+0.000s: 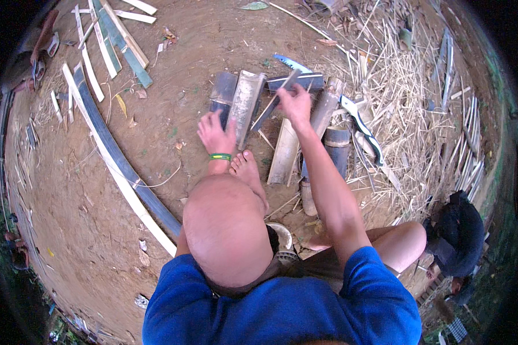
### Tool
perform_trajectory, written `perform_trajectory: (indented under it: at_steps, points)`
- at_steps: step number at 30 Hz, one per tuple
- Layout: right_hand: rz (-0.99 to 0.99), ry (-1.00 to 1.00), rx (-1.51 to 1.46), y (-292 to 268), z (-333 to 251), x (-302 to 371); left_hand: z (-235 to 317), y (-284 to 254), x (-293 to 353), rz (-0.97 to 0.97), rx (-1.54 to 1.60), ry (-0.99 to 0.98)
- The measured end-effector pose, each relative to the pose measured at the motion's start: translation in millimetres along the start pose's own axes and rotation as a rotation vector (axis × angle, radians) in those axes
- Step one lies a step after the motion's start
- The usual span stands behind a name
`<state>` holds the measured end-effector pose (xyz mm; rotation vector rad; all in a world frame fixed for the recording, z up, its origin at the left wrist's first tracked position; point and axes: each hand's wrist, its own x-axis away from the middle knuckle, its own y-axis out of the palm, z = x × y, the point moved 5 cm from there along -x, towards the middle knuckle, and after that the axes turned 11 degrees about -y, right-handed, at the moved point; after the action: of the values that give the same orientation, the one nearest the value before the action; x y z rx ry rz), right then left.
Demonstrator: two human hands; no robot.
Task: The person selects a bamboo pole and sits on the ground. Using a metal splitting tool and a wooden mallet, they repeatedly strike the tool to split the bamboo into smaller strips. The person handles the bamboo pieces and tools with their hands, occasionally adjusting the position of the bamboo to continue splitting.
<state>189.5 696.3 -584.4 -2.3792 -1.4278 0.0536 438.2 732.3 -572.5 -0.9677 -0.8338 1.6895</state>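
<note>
I sit on bare earth with short bamboo sections in front of me. My left hand [216, 135], a green band on its wrist, grips the near end of a dark bamboo section [222, 92]. Right beside it lies a pale, trough-shaped split bamboo piece [247, 100]. My right hand [295, 103] is closed on the handle of a long dark-bladed knife [272, 106]. The blade slants down-left against the edge of the pale piece. My bare foot [247, 169] rests just below them.
More split bamboo pieces [284, 152] and a round section [336, 144] lie under my right forearm. A blue curved blade [288, 62] lies behind them. Long slats [118, 161] curve along the left, thin splinters [397, 86] are heaped right. Another person [457, 236] crouches lower right.
</note>
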Motion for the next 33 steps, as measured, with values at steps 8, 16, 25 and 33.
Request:
perform_trajectory:
  at_steps: [8, 16, 25, 33]
  points:
    - [-0.355, -0.164, 0.158, 98.2, -32.3, 37.1, -83.9, 39.4, -42.6, -0.627, 0.581, -0.386]
    - [-0.363, -0.281, 0.057, 103.5, -57.8, 40.4, -57.5, 2.6, -26.1, -0.884, 1.120, -0.523]
    - [-0.424, -0.448, 0.042, 80.7, -129.6, 36.2, -12.7, -43.6, -49.5, -0.895, 1.259, -0.383]
    - [-0.195, -0.597, -0.018, 28.9, -244.7, 48.8, 57.0, -135.2, -105.7, -0.966, 1.101, -0.050]
